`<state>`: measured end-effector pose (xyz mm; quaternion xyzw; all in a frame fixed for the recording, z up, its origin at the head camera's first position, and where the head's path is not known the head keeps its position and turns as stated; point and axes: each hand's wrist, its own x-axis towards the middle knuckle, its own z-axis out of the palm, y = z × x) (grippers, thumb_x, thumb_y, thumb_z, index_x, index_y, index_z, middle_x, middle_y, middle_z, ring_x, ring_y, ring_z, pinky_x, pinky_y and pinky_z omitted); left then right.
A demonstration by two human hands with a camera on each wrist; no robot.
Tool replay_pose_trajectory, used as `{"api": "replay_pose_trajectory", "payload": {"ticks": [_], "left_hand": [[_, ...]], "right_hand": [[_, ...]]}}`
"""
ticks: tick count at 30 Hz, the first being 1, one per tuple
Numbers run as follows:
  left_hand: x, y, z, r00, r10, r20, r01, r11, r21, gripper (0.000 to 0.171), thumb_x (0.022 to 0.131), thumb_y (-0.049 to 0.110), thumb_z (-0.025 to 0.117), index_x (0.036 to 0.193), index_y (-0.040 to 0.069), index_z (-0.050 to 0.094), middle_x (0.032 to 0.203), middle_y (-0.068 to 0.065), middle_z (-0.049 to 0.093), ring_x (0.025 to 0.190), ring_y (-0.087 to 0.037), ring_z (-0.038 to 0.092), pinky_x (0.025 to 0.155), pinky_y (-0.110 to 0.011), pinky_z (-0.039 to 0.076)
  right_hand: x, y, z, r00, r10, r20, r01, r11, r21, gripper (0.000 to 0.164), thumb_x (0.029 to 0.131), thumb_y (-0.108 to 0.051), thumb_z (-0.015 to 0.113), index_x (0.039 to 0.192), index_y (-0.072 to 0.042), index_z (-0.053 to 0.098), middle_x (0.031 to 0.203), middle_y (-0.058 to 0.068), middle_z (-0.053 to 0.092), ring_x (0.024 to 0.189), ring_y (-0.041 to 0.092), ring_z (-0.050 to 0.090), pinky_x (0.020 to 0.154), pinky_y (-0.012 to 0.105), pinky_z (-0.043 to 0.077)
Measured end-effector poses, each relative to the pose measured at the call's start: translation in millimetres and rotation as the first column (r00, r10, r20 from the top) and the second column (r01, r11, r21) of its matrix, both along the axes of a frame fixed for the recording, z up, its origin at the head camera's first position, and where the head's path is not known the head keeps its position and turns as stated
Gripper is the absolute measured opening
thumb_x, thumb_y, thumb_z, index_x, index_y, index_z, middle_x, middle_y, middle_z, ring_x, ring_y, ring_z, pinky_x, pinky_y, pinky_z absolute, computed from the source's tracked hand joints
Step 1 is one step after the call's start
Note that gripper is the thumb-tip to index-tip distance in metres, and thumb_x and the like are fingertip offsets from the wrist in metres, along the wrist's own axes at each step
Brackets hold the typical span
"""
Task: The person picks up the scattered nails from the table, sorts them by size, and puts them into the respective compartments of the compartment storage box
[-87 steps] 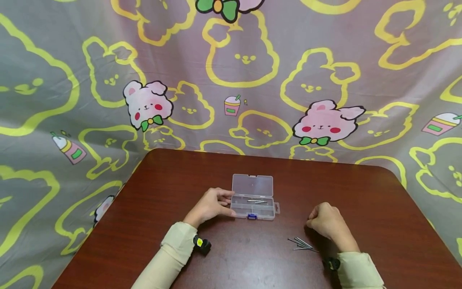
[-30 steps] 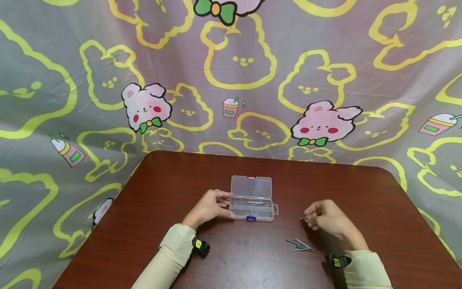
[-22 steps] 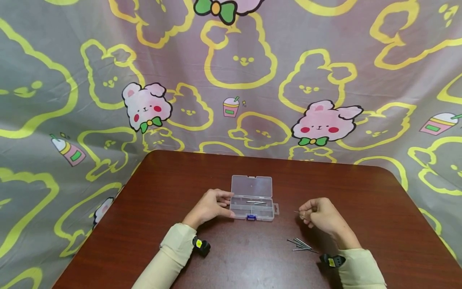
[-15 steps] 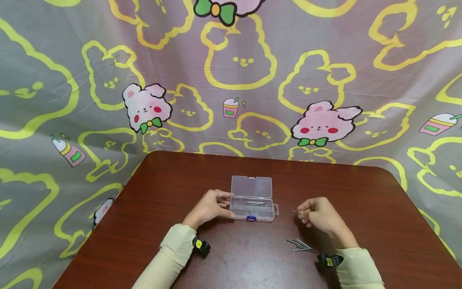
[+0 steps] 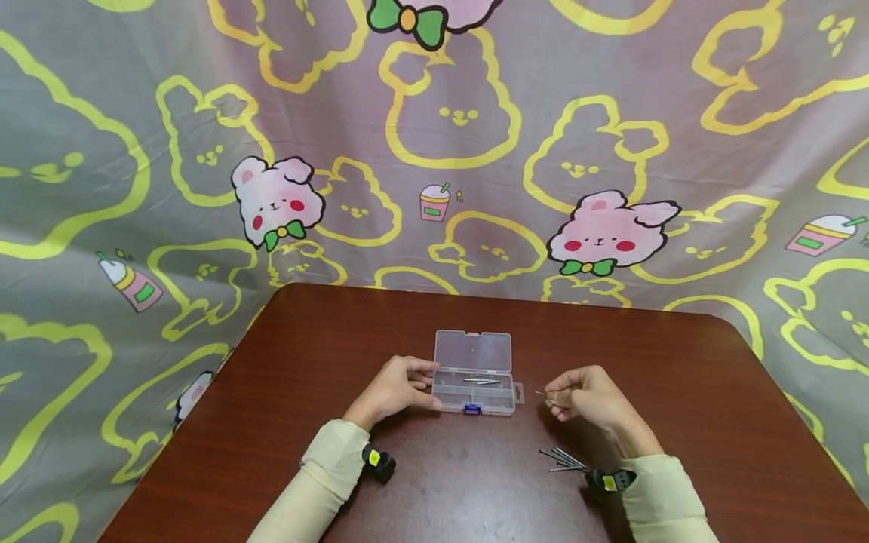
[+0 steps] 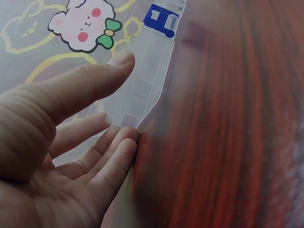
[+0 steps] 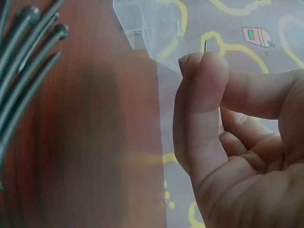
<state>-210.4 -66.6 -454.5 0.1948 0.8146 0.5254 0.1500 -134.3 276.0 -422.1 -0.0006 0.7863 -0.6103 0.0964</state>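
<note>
A clear plastic compartment box [image 5: 451,400] lies on the table with its lid [image 5: 473,351] folded back and a blue latch [image 5: 472,409] at the front. My left hand [image 5: 392,388] holds its left end between thumb and fingers; the left wrist view shows the fingertips [image 6: 124,145] right at the wall. Several nails [image 5: 481,381] lie in the rear compartment. Just right of the box, my right hand [image 5: 592,398] pinches a thin nail [image 7: 205,46] between thumb and forefinger; only its tip sticks out, the rest is hidden by the fingers.
A small pile of loose nails [image 5: 567,457] lies on the brown table [image 5: 434,483], close by the right wrist's black camera [image 5: 611,480]. A hanging tab [image 5: 519,393] juts from the box's right side. Behind the table hangs a patterned cloth [image 5: 366,113].
My right hand has risen from the table at the right with the nail and moved left towards the box. The left hand and the box have stayed in place.
</note>
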Motion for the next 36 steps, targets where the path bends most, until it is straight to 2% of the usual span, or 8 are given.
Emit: {"api": "replay_pose_trajectory", "payload": {"ticks": [18,36], "left_hand": [[-0.4,0,0.5,1.000,-0.001,0.006,0.001,1.000,0.002,0.066,0.068,0.009,0.095,0.128,0.003,0.069,0.113,-0.012,0.066,0.101,-0.024,0.066,0.088,-0.034,0.057],[0.1,0,-0.2,1.000,0.000,0.008,0.000,1.000,0.014,0.065,0.067,0.007,0.095,0.127,0.001,0.069,0.114,-0.013,0.065,0.100,-0.024,0.065,0.088,-0.034,0.057]], "right_hand": [[-10.3,-20,-1.2,1.000,-0.002,0.028,0.002,1.000,-0.006,0.014,0.088,0.011,0.063,0.098,0.020,0.064,0.076,0.014,0.067,0.062,0.020,0.062,0.057,0.032,0.059],[-22.2,-44,-5.7,0.997,0.070,0.013,-0.070,0.997,0.020,0.013,0.086,0.009,0.067,0.095,0.019,0.067,0.072,0.013,0.066,0.058,0.018,0.061,0.055,0.034,0.059]]}}
